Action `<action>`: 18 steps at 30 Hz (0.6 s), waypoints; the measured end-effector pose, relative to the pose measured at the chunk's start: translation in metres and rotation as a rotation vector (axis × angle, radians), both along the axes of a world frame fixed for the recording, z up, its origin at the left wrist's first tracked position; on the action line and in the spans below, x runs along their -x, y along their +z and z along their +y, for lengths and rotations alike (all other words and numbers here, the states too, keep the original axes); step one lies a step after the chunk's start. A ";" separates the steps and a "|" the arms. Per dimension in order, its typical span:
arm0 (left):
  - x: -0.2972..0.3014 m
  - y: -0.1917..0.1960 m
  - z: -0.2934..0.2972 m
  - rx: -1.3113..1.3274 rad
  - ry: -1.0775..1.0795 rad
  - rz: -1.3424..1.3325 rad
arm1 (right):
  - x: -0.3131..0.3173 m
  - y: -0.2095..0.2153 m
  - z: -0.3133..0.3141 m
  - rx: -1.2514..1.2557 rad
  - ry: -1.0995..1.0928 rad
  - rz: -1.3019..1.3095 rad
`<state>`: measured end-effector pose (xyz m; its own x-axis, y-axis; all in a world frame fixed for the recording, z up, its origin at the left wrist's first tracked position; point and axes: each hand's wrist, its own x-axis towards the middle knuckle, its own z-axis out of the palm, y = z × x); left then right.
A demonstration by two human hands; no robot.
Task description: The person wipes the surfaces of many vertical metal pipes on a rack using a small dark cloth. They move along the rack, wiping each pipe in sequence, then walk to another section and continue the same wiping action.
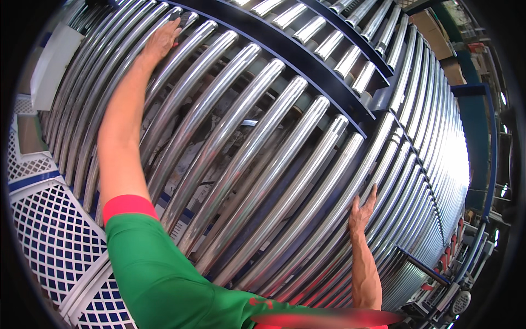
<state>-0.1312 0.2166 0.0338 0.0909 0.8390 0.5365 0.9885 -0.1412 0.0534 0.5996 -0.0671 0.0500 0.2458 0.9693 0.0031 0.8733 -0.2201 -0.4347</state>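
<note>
1. L hand [163, 39] was stretched far out, upper left, palm flat and fingers together on the steel rollers [241, 137] of the conveyor. Nothing was clamped in it; it was open and pressing down.
2. R hand [362, 211] sat nearer, lower right, fingers extended and slightly apart, laid flat on a roller by the dark blue frame rail [307, 60] side. It also held nothing.
3. The two hands were well apart, w/ most of the near roller bed between them.
4. The rollers ran diagonally across the view, shiny and bare. No box or parcel showed on the section under the hands.
5. A white lattice crate [52, 230] stood at near left, just beside the roller bed. A white flat panel [55, 60] lay at far left. Brown cartons [433, 33] sat at far right, well apart from both hands.
6. Judgement on doing it well: w/ arms this spread, weight should stay on the palms, not the fingertips, since rollers can turn under load.
7. Fingers should stay on roller tops and out of the gaps btwn rollers, esp. the L hand at full reach.
8. Green sleeve w/ red cuff [129, 205] should be kept clear of the gaps too.
</note>
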 end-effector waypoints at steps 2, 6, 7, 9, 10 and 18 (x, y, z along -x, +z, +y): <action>0.010 -0.015 -0.020 0.206 0.092 -0.197 | 0.002 0.002 0.003 -0.009 0.007 -0.002; 0.029 -0.031 -0.089 0.125 0.133 -0.195 | 0.003 0.005 0.004 0.015 -0.043 0.046; 0.037 -0.033 -0.116 0.126 0.167 -0.239 | 0.002 0.005 0.004 -0.007 -0.013 0.053; 0.060 -0.034 -0.173 0.290 0.329 -0.240 | -0.002 0.003 0.002 -0.046 0.014 0.052; 0.075 -0.034 -0.208 0.358 0.421 -0.227 | -0.004 0.002 0.001 -0.045 0.020 0.017; 0.116 -0.006 -0.452 0.452 0.980 -0.056 | -0.013 -0.006 0.000 0.015 -0.043 -0.039</action>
<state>-0.2470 -0.2355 0.0282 -0.7427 0.6544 0.1419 0.6550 0.7540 -0.0490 0.6122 -0.0675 0.0440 0.2872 0.9579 -0.0010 0.8793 -0.2641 -0.3964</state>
